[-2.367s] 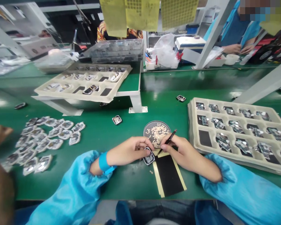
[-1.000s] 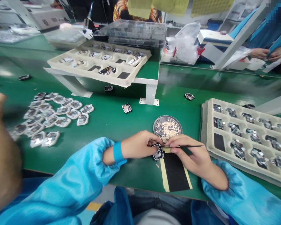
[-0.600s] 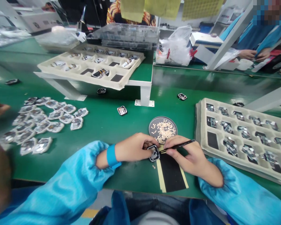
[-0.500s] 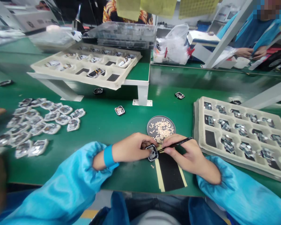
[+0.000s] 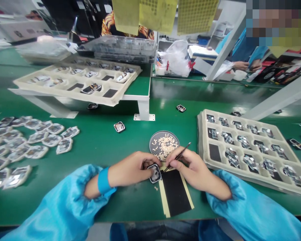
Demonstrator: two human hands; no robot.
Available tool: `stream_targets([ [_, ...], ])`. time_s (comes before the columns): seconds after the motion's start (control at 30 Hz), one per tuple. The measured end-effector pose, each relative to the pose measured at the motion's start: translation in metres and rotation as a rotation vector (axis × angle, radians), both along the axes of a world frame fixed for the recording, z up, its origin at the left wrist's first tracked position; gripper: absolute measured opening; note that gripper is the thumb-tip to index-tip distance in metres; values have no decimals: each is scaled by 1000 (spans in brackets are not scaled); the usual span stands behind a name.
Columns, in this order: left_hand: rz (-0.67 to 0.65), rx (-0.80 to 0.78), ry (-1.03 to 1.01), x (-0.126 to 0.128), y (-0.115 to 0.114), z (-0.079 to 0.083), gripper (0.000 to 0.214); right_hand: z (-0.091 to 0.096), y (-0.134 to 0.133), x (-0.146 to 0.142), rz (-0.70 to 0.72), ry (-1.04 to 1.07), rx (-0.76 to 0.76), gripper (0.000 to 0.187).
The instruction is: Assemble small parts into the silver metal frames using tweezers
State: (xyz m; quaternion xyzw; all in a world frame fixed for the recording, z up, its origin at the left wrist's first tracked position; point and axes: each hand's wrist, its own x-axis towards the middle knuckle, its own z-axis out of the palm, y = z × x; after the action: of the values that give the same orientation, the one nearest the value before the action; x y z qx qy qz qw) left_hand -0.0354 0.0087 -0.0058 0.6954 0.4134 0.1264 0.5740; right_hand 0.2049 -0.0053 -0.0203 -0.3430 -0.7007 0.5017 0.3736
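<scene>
Tweezers (image 5: 182,151) pinched in right hand (image 5: 192,167), tips just beside device case (image 5: 155,174) pinched in left hand (image 5: 130,169). Apparent step: edge work; likely calls next for steady hold.

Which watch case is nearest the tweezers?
The watch case in the left hand, beside the tips of the tweezers in the right hand; all others lie farther off.

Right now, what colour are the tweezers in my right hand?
The tweezers look black; the head view shows them best.
</scene>
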Motion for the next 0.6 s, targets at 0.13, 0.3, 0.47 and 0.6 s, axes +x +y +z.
stream_targets([
  [0.13, -7, 1, 7, -2, 0, -2, 29, 5, 3, 3, 77, 8, -137, 17],
  [0.3, -12, -16, 6, -2, 0, -1, 28, 6, 8, 4, 52, 85, -257, 27],
  [0.47, -32, -49, -10, -1, -2, 1, 20, 5, 7, 1, 18, 140, -315, 48],
  [0.6, -62, -34, -27, -3, 1, -7, 8, 25, -11, 6, 68, 74, -420, 43],
])
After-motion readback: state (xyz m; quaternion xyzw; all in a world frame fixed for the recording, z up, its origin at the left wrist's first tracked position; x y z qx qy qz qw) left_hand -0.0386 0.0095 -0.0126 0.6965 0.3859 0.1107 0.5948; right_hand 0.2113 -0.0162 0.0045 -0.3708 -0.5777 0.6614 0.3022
